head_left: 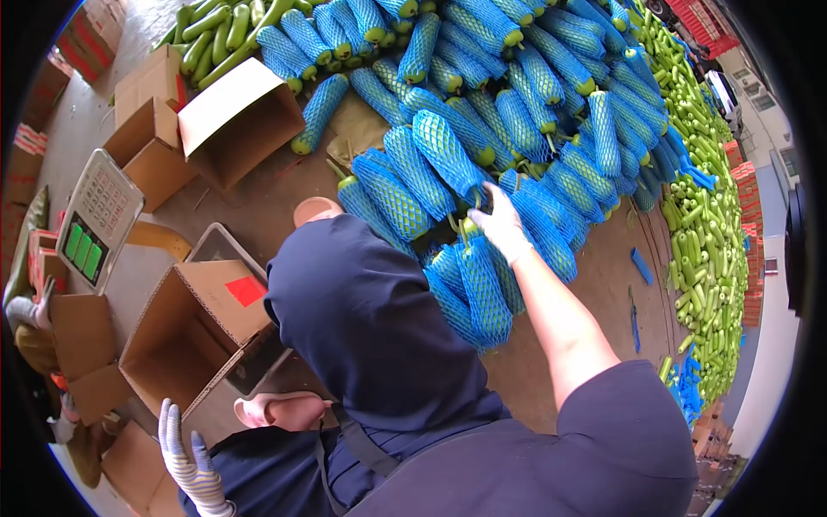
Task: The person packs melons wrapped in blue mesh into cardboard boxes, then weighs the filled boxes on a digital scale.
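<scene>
Just above centre, towards 1 o'clock, the right hand (501, 222) in a pale glove has its fingers curled at the end of a netted gourd (444, 148), a long green vegetable in a blue mesh sleeve; whether the fingers grip it or only touch it, I cannot tell. More sleeved gourds (484, 297) lie just beside that hand towards 6 o'clock, and a big heap of them (534, 86) spreads out at 1 o'clock. The left hand (191, 470), in a striped glove, is held up with fingers wide at between 7 and 8 o'clock, near a cardboard box (220, 297) with a red patch. A scale display (96, 228) stands at 9 o'clock, another box (237, 112) at 10, and bare green gourds (220, 39) lie near 11, with a long bank of them (702, 258) at 3 o'clock
</scene>
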`<state>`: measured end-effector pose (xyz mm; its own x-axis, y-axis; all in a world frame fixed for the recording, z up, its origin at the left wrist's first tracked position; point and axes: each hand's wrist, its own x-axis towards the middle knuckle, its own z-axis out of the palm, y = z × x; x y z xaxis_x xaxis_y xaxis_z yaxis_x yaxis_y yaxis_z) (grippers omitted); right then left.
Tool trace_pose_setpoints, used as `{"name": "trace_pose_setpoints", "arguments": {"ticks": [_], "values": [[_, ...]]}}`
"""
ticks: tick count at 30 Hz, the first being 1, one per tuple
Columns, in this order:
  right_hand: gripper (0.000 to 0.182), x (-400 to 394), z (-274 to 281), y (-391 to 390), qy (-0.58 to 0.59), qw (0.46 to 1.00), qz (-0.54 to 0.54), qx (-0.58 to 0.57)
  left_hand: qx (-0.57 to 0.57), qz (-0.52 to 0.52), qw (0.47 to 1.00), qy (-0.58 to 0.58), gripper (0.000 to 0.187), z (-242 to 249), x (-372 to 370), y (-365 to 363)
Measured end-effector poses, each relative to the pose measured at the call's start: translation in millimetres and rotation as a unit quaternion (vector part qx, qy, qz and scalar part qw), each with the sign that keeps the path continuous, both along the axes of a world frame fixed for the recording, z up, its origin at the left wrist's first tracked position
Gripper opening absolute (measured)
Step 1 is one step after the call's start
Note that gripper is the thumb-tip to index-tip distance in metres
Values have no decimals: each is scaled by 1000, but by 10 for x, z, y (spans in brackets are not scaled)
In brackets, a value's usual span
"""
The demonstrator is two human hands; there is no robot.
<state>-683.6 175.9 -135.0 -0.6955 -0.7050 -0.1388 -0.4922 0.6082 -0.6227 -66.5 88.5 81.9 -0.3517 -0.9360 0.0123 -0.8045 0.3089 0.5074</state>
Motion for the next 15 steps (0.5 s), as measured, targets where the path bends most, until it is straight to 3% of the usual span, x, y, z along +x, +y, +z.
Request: {"name": "trace_pose_setpoints", "arguments": {"ticks": [1, 3, 6, 9, 12, 14, 15], "values": [[86, 65, 7, 172, -25, 1000, 4, 13, 10, -1, 1000, 5, 44, -33, 12, -11], [98, 429, 466, 340, 13, 988, 1, 154, 27, -11, 1000, 11, 44, -71, -10, -42], [120, 804, 418, 603, 20, 958, 19, 284, 25, -31, 999, 0, 44, -68, -145, -95], [119, 948, 263, 565, 32, 945, -9, 325, 28, -57, 998, -16, 46, -11, -275, -130], [109, 756, 270, 624, -1, 966, 18, 259, 31, -84, 995, -34, 48, 28, -309, -131], [96, 455, 34, 676, -144, 987, 56, 49, 34, -77, 996, -35, 48, 10, -244, -114], [91, 434, 249, 560, -233, 970, 56, -38, 43, -70, 996, -39, 48, 6, -218, -88]]}}
